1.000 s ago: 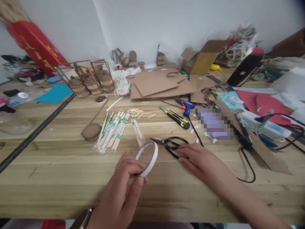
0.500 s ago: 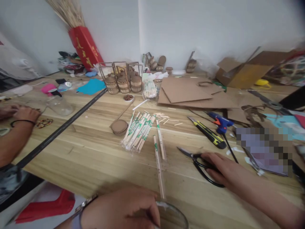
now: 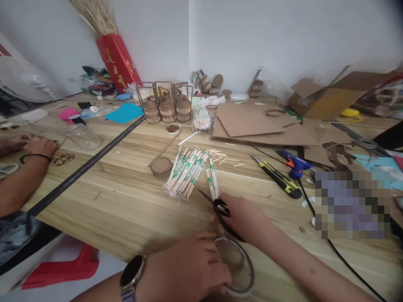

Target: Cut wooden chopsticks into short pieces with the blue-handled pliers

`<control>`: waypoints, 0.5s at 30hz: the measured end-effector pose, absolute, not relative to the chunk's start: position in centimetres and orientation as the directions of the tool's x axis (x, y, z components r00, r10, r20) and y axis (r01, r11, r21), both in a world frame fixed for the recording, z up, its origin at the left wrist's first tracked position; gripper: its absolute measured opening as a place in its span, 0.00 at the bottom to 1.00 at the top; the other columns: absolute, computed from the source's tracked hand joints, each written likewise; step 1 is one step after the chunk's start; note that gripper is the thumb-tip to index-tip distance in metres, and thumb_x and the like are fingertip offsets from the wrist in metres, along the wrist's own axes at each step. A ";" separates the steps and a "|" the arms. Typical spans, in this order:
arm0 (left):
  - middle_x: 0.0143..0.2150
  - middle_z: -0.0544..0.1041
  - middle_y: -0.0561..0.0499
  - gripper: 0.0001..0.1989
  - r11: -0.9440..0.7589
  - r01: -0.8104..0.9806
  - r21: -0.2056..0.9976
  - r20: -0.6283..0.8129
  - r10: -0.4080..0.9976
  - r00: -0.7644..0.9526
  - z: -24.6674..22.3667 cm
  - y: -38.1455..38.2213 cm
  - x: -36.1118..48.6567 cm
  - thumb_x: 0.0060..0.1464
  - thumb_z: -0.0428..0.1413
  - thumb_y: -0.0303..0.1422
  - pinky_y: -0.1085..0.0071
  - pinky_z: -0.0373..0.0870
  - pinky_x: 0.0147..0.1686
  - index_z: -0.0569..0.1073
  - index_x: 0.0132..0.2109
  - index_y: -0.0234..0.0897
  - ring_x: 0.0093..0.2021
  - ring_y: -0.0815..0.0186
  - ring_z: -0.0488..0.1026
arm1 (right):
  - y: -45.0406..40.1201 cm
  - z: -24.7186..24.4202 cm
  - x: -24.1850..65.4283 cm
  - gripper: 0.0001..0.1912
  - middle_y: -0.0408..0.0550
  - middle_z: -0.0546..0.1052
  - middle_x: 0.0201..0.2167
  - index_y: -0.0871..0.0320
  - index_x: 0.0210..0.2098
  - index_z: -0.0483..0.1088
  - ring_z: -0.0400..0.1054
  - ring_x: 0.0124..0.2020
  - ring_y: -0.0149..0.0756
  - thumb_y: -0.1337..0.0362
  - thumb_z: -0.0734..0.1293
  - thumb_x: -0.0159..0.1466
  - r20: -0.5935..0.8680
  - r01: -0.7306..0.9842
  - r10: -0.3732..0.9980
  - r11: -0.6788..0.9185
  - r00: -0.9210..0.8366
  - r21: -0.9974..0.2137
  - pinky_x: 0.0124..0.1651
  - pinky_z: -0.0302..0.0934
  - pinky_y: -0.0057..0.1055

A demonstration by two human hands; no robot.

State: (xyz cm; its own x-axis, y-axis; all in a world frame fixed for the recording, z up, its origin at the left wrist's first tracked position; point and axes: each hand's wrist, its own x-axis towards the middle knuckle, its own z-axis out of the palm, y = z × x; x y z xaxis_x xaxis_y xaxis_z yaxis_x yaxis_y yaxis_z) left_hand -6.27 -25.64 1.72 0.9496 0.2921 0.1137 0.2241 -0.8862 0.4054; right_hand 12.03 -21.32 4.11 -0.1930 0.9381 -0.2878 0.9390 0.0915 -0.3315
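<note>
My right hand (image 3: 245, 216) grips the black-handled scissors (image 3: 223, 209), whose blades point up and left just off the bundle of wrapped chopsticks (image 3: 187, 174). Beneath that hand and the scissors lie two single packets of wrapped chopsticks (image 3: 212, 178), partly hidden. My left hand (image 3: 189, 266), with a watch at the wrist, is closed over the left side of a grey ring (image 3: 251, 268) that looks like a tape roll. The two hands are close together. A round brown piece (image 3: 161, 167) with a long strip stands left of the bundle.
A yellow-black utility knife (image 3: 280, 178) and blue glue gun (image 3: 294, 162) lie at right, the gun's cable running forward. Behind are cardboard sheets (image 3: 252, 121), small lidded baskets (image 3: 166, 110) and short cut sticks (image 3: 226, 158). Another person's hand (image 3: 40, 144) works at left.
My right hand has lifted the scissors and carried them left, over the single chopstick packets. My left hand has shifted slightly right, and more of the grey ring shows. The view has tilted slightly.
</note>
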 end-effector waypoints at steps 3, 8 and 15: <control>0.31 0.78 0.54 0.08 -0.916 0.187 0.354 0.113 0.240 0.964 1.8 -26.0 -5.7 0.64 0.54 0.35 0.69 0.59 0.56 0.72 0.37 0.37 0.37 0.66 0.72 | -21.1 3.9 10.7 0.10 0.65 0.82 0.40 0.63 0.43 0.71 0.77 0.41 0.57 0.67 0.65 0.63 -0.304 0.953 0.932 0.108 -0.197 -0.284 0.34 0.59 0.35; 0.39 0.80 0.52 0.05 -0.843 0.172 0.509 0.099 0.256 0.961 2.9 -26.4 -6.5 0.63 0.54 0.31 0.75 0.59 0.57 0.74 0.40 0.38 0.43 0.69 0.74 | -21.3 3.3 11.9 0.15 0.61 0.82 0.41 0.61 0.51 0.66 0.77 0.41 0.50 0.71 0.60 0.65 -0.284 0.942 0.939 0.100 -0.196 -0.320 0.35 0.60 0.33; 0.34 0.76 0.52 0.11 -0.735 0.521 0.435 0.260 0.656 0.709 7.7 -22.2 -10.6 0.66 0.47 0.34 0.65 0.67 0.50 0.72 0.37 0.39 0.41 0.63 0.72 | -22.0 1.5 16.9 0.12 0.39 0.73 0.22 0.54 0.42 0.63 0.66 0.23 0.35 0.64 0.62 0.58 -0.039 0.571 0.981 0.078 -0.190 -0.818 0.26 0.58 0.29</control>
